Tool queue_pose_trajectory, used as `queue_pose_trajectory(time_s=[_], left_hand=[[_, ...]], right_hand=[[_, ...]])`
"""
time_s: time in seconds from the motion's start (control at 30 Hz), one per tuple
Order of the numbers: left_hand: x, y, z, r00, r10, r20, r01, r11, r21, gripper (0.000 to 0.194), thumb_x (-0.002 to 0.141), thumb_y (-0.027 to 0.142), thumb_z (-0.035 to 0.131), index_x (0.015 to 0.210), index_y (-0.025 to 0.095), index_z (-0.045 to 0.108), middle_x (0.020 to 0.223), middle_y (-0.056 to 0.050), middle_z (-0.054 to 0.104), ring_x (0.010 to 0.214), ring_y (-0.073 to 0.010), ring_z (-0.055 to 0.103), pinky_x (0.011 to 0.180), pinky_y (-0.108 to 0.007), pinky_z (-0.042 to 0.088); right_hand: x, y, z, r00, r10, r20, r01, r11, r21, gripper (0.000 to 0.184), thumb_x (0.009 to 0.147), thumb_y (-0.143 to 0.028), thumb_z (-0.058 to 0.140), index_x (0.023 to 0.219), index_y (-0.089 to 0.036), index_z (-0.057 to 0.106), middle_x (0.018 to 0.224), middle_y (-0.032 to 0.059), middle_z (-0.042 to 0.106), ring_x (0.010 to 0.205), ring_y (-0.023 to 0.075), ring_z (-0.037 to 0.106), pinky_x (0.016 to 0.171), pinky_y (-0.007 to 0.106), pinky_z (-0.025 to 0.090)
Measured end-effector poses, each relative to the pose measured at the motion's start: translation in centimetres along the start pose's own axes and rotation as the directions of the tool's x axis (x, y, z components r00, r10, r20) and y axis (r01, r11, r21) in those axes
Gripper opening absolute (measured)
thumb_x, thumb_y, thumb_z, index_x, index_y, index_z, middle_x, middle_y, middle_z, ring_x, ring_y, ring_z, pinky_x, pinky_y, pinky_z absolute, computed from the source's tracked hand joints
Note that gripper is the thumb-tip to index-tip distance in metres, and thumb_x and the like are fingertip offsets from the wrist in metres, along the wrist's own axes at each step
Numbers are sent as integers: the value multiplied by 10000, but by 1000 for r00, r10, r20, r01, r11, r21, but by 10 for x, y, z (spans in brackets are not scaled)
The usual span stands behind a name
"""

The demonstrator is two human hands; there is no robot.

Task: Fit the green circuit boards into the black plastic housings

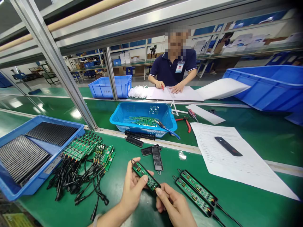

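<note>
My left hand (133, 189) and my right hand (174, 206) both grip a narrow black housing with a green circuit board (145, 175) seated in it, held just above the green table. The left hand's fingers wrap its near side, with the thumb on top. My right hand pinches the lower end. Two like assemblies with black cables (195, 192) lie just right of my hands. A black cover (157, 157) lies beyond them.
A heap of green boards with black cables (82, 160) lies at left, beside a blue bin of black parts (28, 151). A blue basket (144, 118), red pliers (186, 123) and paper sheets (224, 154) with a black remote-like piece (228, 146) lie ahead. A person works opposite.
</note>
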State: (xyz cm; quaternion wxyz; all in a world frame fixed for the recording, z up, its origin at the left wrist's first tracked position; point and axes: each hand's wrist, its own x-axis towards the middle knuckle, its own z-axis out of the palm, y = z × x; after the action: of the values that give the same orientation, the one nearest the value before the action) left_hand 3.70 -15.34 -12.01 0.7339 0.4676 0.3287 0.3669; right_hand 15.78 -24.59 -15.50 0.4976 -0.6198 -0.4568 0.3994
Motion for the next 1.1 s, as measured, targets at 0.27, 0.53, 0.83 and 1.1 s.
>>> queue_pose_trajectory(time_s=[0.27, 0.53, 0.83, 1.1], left_hand=[[11, 1, -8, 898, -307, 317, 265, 950, 167, 674, 593, 44, 585, 1253, 174, 552, 759, 3, 679, 699, -143, 629, 643, -232, 429], [7, -13, -9, 871, -320, 373, 265, 945, 193, 684, 580, 33, 575, 1242, 207, 592, 833, -4, 687, 683, -162, 649, 701, -292, 487], [8, -12, -10, 871, -331, 363, 245, 933, 263, 692, 569, 26, 549, 1236, 201, 603, 746, 20, 647, 630, -140, 609, 641, -253, 460], [7, -12, -14, 867, -341, 364, 189, 900, 393, 715, 591, 27, 557, 1286, 195, 582, 719, 24, 656, 606, -134, 582, 556, -205, 407]], right_hand=[[2, -6, -12, 821, -569, -41, 440, 677, -590, 207, 964, -190, 478, 1085, -196, 646, 823, 54, 626, 713, 166, 632, 654, 259, 507], [1, -5, -14, 739, -669, 82, 490, 451, -746, 280, 939, -138, 491, 1165, -154, 656, 834, 92, 657, 707, 188, 644, 617, 285, 524], [0, -5, -16, 710, -693, 124, 538, 421, -730, 199, 921, -104, 517, 1037, -145, 673, 809, 83, 679, 669, 187, 620, 593, 312, 506], [1, -7, -15, 787, -616, 39, 504, 604, -617, 147, 934, -122, 501, 951, -184, 633, 832, 64, 633, 731, 174, 629, 645, 282, 516]])
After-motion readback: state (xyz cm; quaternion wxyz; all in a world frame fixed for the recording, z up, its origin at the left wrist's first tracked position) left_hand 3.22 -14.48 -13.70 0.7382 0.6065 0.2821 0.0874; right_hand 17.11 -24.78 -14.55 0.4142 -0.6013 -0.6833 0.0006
